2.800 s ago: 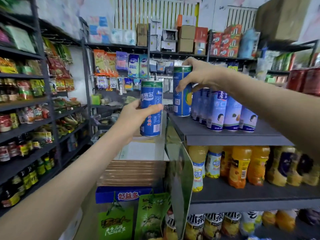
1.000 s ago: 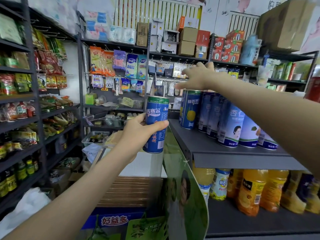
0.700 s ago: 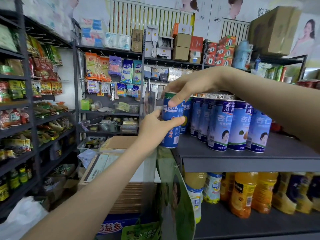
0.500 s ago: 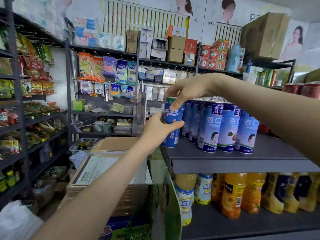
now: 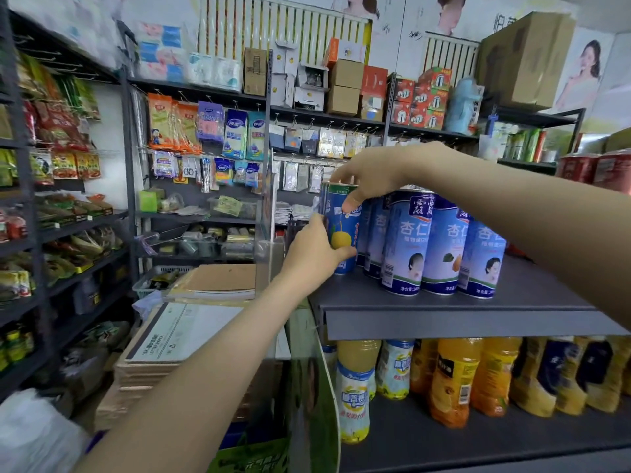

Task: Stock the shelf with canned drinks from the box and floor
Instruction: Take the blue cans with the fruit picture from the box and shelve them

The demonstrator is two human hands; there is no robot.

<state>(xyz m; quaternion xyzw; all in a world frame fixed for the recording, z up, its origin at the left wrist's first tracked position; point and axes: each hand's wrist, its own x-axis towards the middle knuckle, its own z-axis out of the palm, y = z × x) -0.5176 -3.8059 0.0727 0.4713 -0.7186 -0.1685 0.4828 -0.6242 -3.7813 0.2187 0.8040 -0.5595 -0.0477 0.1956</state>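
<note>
A blue can with a green top and a yellow fruit picture (image 5: pixel 343 227) stands at the left end of the dark grey shelf (image 5: pixel 444 310). My left hand (image 5: pixel 312 254) wraps its lower left side. My right hand (image 5: pixel 370 172) grips its rim from above, thumb on the front. Directly behind it, another can of the same kind shows only as a sliver. To the right stands a row of blue-and-white cans (image 5: pixel 440 240) with a printed portrait, touching the held can.
Below the shelf are yellow and orange drink bottles (image 5: pixel 454 380). A green display panel (image 5: pixel 307 387) stands at the shelf's left end. Stacked flat cartons (image 5: pixel 177 336) lie lower left. Red cans (image 5: pixel 594 169) sit at far right. Racks of snacks line the left.
The right hand set one can on the shelf and let go. The left hand then carried its can to the shelf's left end; now both hands hold it standing there.
</note>
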